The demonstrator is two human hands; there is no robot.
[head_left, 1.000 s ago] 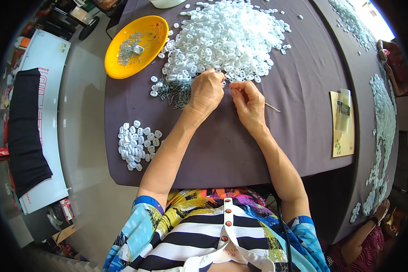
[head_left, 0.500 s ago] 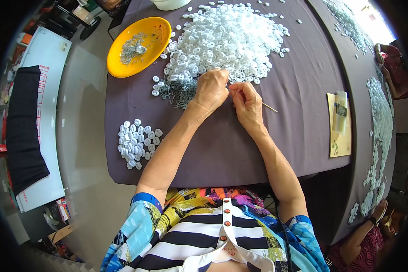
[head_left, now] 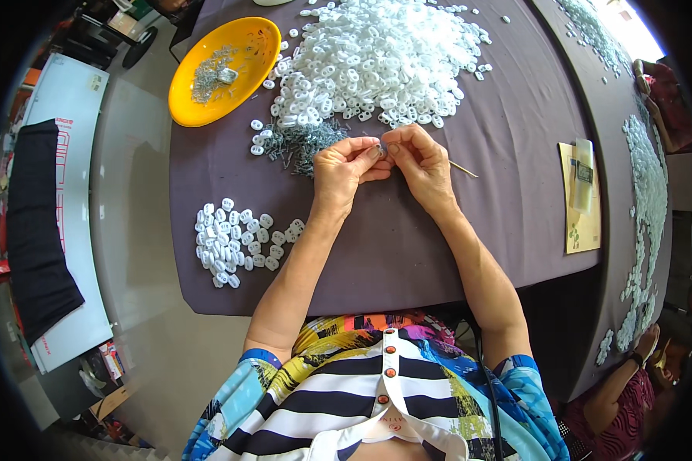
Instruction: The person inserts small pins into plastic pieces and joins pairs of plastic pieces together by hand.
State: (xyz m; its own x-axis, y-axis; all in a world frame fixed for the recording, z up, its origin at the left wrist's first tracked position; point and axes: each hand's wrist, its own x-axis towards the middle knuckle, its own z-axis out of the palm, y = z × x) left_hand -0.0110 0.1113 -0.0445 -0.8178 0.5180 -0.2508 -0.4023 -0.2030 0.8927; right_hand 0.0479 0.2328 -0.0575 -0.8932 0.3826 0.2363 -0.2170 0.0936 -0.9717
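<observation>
My left hand (head_left: 341, 173) is closed in a pinch, its thumb and forefinger on a small white oval piece (head_left: 382, 151) that is mostly covered by fingers. Close against it, my right hand (head_left: 425, 170) also pinches, fingertips at the same spot; what it holds is too small to make out. A thin pale stick (head_left: 464, 170) sticks out beyond the right hand, and I cannot tell whether it is held. Just past the left hand lies a heap of small grey-green pins (head_left: 304, 144). Behind both hands spreads a big pile of white oval pieces (head_left: 373, 65) with holes.
A yellow plate (head_left: 246, 77) with loose metal pins stands at the far left. A smaller group of white pieces (head_left: 227, 242) lies near left, beside my forearm. On the right rest a tan pad (head_left: 580, 230) and a clear packet (head_left: 583, 177). Another person's arm (head_left: 619, 399) shows at right.
My left hand has drawn back from the edge of the big pile and turned, showing the white piece at its fingertips. My right hand stays close by. The view has shifted slightly.
</observation>
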